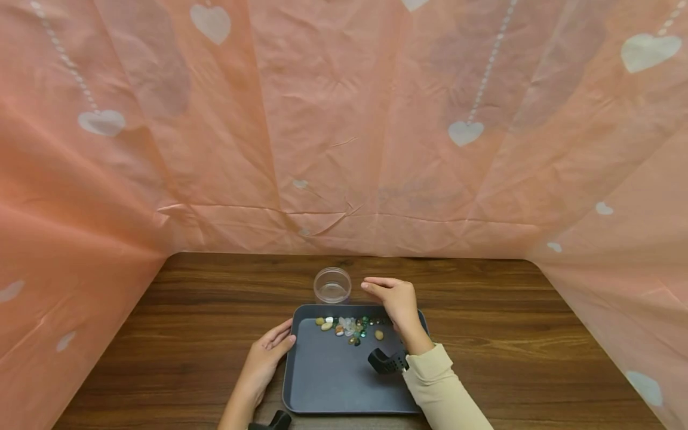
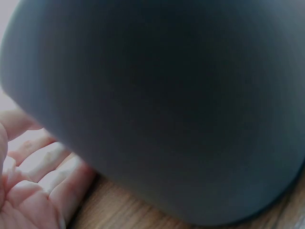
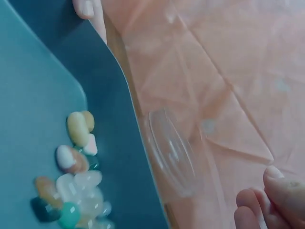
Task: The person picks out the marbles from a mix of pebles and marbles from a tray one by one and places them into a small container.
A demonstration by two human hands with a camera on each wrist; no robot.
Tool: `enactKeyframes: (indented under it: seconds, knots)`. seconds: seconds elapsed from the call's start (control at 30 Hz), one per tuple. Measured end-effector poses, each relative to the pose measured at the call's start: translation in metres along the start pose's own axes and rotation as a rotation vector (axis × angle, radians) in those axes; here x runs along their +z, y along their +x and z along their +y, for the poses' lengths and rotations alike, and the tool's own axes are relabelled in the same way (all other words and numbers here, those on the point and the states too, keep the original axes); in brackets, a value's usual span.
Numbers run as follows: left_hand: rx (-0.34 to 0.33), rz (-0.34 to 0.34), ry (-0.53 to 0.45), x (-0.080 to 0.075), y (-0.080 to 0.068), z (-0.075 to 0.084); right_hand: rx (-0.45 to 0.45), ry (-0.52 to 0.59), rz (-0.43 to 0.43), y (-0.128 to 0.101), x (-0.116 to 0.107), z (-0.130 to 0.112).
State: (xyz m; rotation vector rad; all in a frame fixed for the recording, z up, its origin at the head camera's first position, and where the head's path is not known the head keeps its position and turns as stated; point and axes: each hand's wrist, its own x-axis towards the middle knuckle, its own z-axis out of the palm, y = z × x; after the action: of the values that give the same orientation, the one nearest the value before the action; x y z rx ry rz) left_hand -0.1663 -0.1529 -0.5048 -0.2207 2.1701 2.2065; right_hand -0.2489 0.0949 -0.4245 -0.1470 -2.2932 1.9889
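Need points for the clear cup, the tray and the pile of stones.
clear cup (image 1: 332,285), head view, on its open rim.
tray (image 1: 333,376), head view, on its bare floor.
stones (image 3: 76,128), right wrist view, on the yellowish stone topmost in the picture.

Tray (image 2: 167,109): fills the left wrist view as a dark blur, its edges cut off by the frame.
Left hand (image 2: 33,186): only blurred fingers show at the lower corner.
Right hand (image 3: 271,200): fingertips only, cropped at the bottom edge; any pinched item cannot be told.
Stones (image 1: 349,327): too small to count from the head view.
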Motion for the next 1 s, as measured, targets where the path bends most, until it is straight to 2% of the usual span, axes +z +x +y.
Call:
enactKeyframes:
  seconds: [0.17,0.3,0.57,0.77,1.0]
  knots:
    - [-0.002,0.009,0.001,-0.002,0.0,0.0,0.045,0.071,0.01,-0.012,-0.011,0.008]
    - [0.009,0.003,0.004,-0.002,0.0,-0.001,0.059,0.064,0.01,-0.02,-0.015,0.013]
    - [0.011,0.004,0.005,-0.003,-0.001,-0.002,0.026,-0.076,-0.013,-0.03,-0.012,0.022]
    - [-0.004,0.005,-0.009,-0.003,-0.001,-0.001,0.009,-0.124,-0.038,-0.036,-0.01,0.024]
    - [0.005,-0.005,0.001,-0.002,-0.003,0.0,-0.013,-0.312,-0.092,-0.036,-0.009,0.029]
